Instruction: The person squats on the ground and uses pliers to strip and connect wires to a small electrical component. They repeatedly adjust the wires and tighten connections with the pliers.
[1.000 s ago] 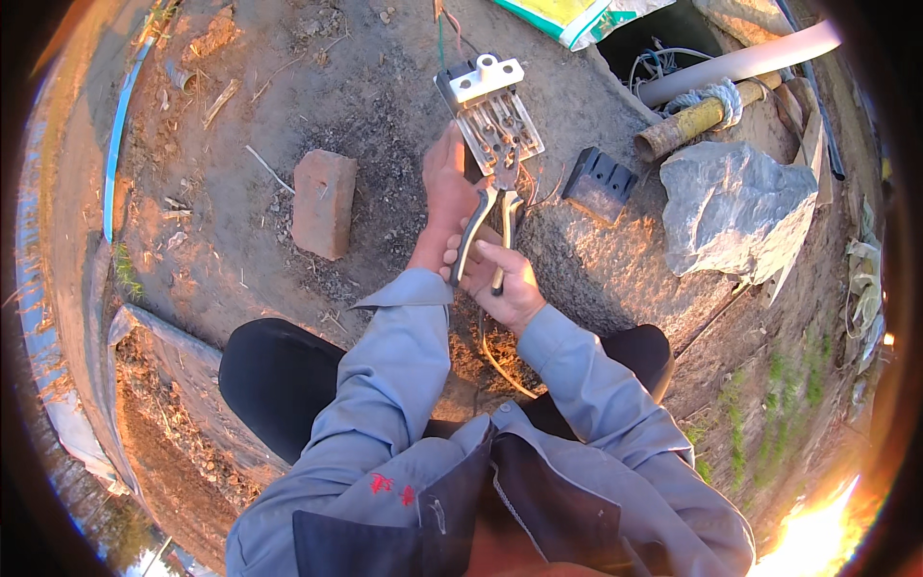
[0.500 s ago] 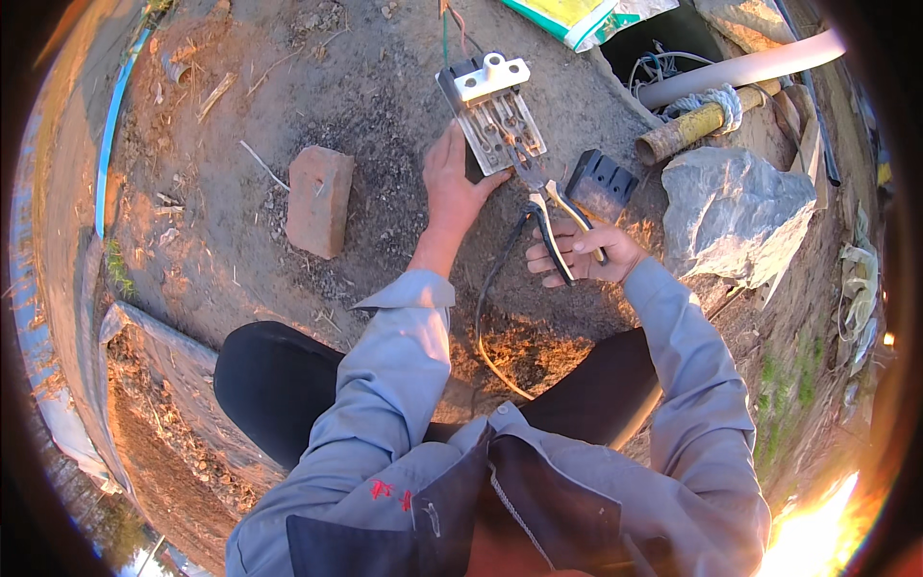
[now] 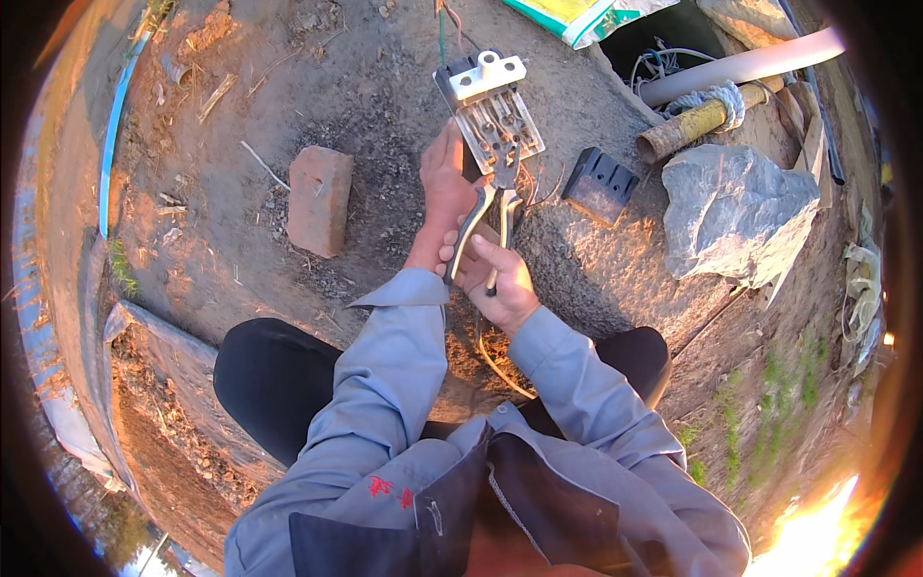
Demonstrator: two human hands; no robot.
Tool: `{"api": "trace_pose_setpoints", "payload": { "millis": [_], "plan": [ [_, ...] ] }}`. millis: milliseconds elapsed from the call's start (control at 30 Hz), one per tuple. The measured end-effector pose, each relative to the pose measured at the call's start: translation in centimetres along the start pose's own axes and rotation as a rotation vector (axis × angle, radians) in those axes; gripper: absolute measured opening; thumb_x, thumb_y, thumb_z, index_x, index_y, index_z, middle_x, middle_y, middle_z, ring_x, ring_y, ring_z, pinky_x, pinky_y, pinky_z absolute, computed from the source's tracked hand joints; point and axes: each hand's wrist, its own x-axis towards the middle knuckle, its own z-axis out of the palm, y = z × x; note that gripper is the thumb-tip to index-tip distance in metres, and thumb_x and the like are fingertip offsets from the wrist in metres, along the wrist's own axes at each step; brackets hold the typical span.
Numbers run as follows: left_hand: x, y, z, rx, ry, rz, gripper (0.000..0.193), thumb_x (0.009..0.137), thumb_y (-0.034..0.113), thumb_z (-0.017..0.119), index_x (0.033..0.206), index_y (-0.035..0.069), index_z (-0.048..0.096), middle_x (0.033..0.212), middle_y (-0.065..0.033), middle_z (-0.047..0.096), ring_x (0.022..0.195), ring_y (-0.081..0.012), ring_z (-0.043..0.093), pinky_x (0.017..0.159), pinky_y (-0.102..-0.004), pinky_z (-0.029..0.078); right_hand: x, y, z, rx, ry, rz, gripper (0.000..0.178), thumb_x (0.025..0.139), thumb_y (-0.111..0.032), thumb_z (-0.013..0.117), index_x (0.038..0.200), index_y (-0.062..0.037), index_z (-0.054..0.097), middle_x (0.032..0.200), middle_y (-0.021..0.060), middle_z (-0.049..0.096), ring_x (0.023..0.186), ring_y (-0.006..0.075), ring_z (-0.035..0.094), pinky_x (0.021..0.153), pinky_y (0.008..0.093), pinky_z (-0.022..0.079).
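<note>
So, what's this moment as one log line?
left hand: at terminal box | right hand: holding pliers at box's near end | nearby: black block, brick

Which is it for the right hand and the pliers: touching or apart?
Touching: the head view shows the right hand holding the pliers, its fingers against their handles.

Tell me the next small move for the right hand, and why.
Probably squeeze the pliers gently with the right hand: their handles stand apart, and their jaws reach the near end of the open electrical block, which the left hand appears to steady. Whether the jaws already grip anything is unclear.
</note>
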Motion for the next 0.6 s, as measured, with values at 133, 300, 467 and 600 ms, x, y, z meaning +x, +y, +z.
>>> {"api": "trace_pose_setpoints", "payload": {
  "millis": [133, 300, 467, 600],
  "plan": [
    [0.1, 0.3, -0.4, 0.011, 0.003, -0.007, 0.102, 0.065, 0.019, 0.089, 0.151, 0.003, 0.037, 0.150, -0.0171, 0.045, 0.133, -0.0385, 0.043, 0.112, -0.0452, 0.036, -1.5, -3.9, -1.1, -0.142, -0.003, 0.164, 0.062, 0.084, -0.004, 0.061, 0.143, -0.0024, 0.041, 0.121, 0.0181, 0.063, 0.113, 0.0306, 0.064, 0.102, 0.0503, 0.051],
    [-0.1, 0.9, -0.9, 0.010, -0.008, -0.023, 0.104, 0.068, 0.032, 0.088, 0.152, 0.002, 0.036, 0.152, -0.0186, 0.043, 0.136, -0.0387, 0.040, 0.115, -0.0452, 0.033, -2.8, -11.2, -2.7, -0.388, 0.002, 0.408, 0.077, 0.077, -0.003, 0.061, 0.150, 0.0006, 0.035, 0.139, 0.0266, 0.054, 0.128, 0.0378, 0.057, 0.108, 0.0530, 0.047],
    [-0.1, 1.2, -0.9, -0.010, 0.036, -0.005, 0.105, 0.065, 0.034, 0.091, 0.150, 0.000, 0.038, 0.148, -0.0199, 0.046, 0.134, -0.0389, 0.043, 0.112, -0.0471, 0.034, -2.6, -15.6, -2.7, -0.478, -0.032, 0.510, 0.077, 0.078, -0.009, 0.064, 0.150, -0.0010, 0.036, 0.144, 0.0277, 0.050, 0.132, 0.0394, 0.053, 0.109, 0.0553, 0.045],
    [0.0, 0.9, -0.7, -0.021, 0.013, -0.013, 0.109, 0.066, 0.039, 0.090, 0.153, 0.002, 0.035, 0.149, -0.0213, 0.044, 0.136, -0.0390, 0.040, 0.114, -0.0463, 0.032, -2.4, -17.9, -3.1, -0.524, -0.059, 0.491, 0.069, 0.086, -0.012, 0.063, 0.149, -0.0021, 0.038, 0.144, 0.0281, 0.050, 0.132, 0.0434, 0.052, 0.106, 0.0578, 0.045]
  ]
}}
